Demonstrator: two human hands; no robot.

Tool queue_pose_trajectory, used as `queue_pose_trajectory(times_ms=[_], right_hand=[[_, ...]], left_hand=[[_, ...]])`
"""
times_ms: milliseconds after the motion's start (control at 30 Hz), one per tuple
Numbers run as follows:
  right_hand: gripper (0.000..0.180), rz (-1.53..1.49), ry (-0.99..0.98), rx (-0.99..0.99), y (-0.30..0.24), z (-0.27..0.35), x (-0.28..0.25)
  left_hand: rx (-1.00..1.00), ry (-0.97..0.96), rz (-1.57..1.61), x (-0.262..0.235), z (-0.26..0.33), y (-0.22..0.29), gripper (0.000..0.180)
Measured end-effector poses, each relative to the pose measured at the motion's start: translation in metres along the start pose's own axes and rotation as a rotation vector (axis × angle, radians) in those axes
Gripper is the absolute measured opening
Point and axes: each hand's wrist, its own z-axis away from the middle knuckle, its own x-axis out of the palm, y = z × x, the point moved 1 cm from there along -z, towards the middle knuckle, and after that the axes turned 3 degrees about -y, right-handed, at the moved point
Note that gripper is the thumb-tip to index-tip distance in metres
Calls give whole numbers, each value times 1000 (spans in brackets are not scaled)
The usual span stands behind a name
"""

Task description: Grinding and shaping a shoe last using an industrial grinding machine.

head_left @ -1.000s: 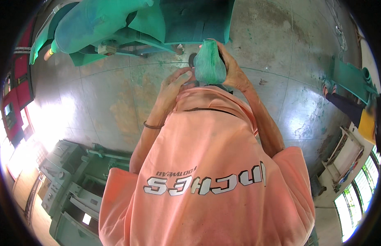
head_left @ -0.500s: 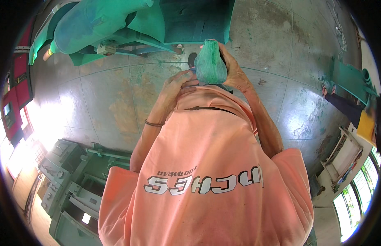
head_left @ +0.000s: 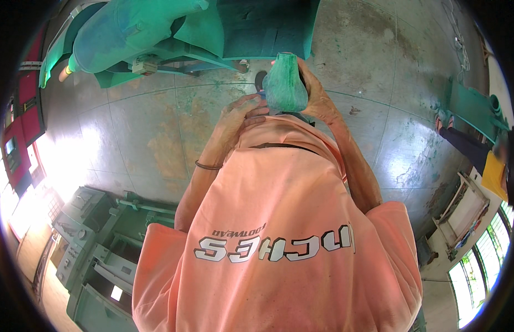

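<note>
In front of my waist, my right hand (head_left: 319, 105) grips a green, dusty form that looks like a shoe last (head_left: 285, 86), from its right side. It is narrow and flat at the top and broad and rounded toward me. The last hides most of the gripping fingers. My left hand (head_left: 244, 113) lies at the shirt's lower edge, just left of the last, fingers stretched out side by side and its thumb hidden. A small patch of blue shows at its fingertips; I cannot make out what it is.
A large green machine (head_left: 124, 39) with a dark hood (head_left: 265, 27) stands ahead. Grey machinery (head_left: 102, 249) is behind on the left. At the right edge, a person in yellow (head_left: 493, 171) is beside a green machine (head_left: 472, 105). The floor (head_left: 141, 130) bears green stains.
The last has turned slightly in my right hand, and its surface catches the light differently. My left hand has hardly moved.
</note>
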Motion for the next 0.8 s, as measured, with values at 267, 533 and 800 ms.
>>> queue_pose_trajectory(times_ms=[267, 533, 800], right_hand=[[102, 12, 20, 14, -4, 1, 0], [101, 39, 22, 26, 3, 1, -4], [107, -18, 20, 46, 4, 1, -3]], left_hand=[[6, -9, 10, -3, -1, 0, 55], [80, 61, -207, 19, 13, 17, 55], [75, 78, -207, 24, 17, 23, 55]])
